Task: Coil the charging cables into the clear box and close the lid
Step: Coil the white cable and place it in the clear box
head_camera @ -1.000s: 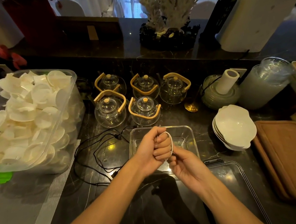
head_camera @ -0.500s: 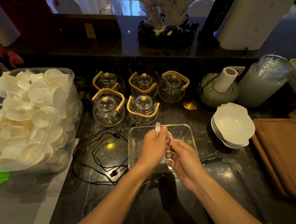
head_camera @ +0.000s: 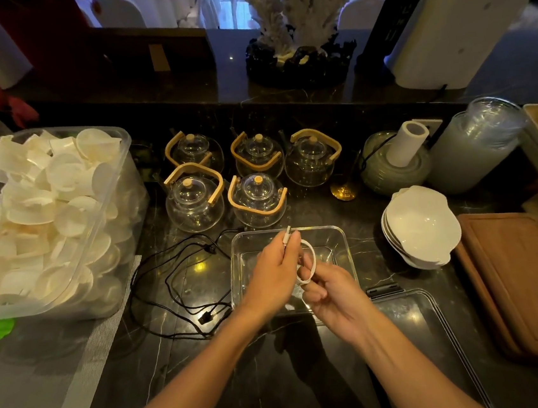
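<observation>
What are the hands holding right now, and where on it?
White cable: left hand pinches it just below the plug, right hand holds the loop's lower end.

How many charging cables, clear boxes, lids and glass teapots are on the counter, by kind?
White charging cable: 1, looped, held by the left hand and right hand over the box.
Black charging cable: 1, loose on the counter.
Clear box: 1, open.
Lid: 1, lying beside the box.
Glass teapots: 5.
Total: 9.
</observation>
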The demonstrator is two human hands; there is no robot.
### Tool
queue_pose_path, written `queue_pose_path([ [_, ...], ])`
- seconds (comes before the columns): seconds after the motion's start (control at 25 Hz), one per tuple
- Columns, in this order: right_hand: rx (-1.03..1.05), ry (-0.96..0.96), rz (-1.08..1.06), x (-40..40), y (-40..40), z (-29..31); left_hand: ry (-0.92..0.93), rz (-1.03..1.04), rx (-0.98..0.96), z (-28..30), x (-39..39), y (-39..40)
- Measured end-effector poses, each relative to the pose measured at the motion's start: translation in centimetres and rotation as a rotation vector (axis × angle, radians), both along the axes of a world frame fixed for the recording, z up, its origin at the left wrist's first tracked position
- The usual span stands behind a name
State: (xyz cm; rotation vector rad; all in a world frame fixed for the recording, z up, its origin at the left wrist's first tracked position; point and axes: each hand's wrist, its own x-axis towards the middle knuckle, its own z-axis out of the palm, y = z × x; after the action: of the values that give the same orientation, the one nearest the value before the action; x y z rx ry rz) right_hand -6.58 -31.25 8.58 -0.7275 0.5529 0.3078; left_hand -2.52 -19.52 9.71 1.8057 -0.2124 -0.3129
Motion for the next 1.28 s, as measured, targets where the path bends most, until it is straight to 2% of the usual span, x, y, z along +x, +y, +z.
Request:
queue_pose_path([
  [0.32, -0.008, -0.1, -0.005, -0.2, -0.3, -0.1, 0.074, 0.141, 0.048, -1.2, 0.1, -0.2],
  [0.4, -0.07, -0.152, 0.032, -0.4, -0.2, 0.2, 0.084, 0.131, 0.062, -1.5, 0.2, 0.0],
  [0.6, -0.739, -0.207, 0.07, -0.3, 0.4, -0.1, 0.008, -0.034, 0.243, -1.6, 0.3, 0.4],
  [0.76, -1.043, -0.247, -0.021, -0.1, 0.5, -0.4, 0.002, -0.07, 0.276, -1.9, 0.2, 0.6],
  [0.92, -1.339, -0.397, -0.017, 0.2, -0.3, -1.1, 0.013, -0.13, 0.333, -2.3, -0.1, 0.6],
  [1.0, -1.281, -0.41, -0.068, 0.4, -0.3, -1.0, -0.035, -0.163, 0.407, -2.3, -0.3, 0.6],
  [1.12, -1.032, -0.367, -0.241, 0.4, -0.3, 0.1, -0.101, -0.171, 0.498, -2.4, 0.1, 0.6],
  [1.2, -0.949, -0.359, -0.358, 0.2, -0.3, 0.6, -0.107, -0.128, 0.44, -2.5, 0.3, 0.7],
  [1.28, -0.885, -0.302, -0.424, 0.5, -0.7, 0.9, -0.104, -0.082, 0.305, -2.4, 0.2, 0.6],
])
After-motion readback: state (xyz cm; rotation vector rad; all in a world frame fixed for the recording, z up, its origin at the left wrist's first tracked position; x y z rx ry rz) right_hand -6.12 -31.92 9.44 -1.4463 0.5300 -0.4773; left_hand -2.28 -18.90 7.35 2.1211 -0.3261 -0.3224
